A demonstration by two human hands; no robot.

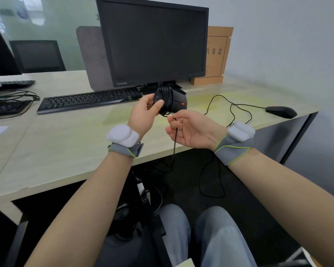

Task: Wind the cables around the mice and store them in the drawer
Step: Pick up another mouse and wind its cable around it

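My left hand (145, 114) holds a black mouse (176, 102) with a red scroll wheel above the desk, its underside turned toward me. Several turns of black cable (167, 99) wrap its middle. My right hand (191, 130) pinches the loose end of that cable (175, 139), which hangs down past the desk edge. A second black mouse (281, 111) lies on the desk at the far right, its cable (233, 108) looping across the desktop and dropping over the edge. No drawer is in view.
A black keyboard (89, 100) and a Lenovo monitor (154, 43) stand behind my hands on the light wooden desk (56, 143). A brown file box (216, 54) leans on the wall. Another keyboard (6, 107) and cables lie at the left. My knees are under the desk.
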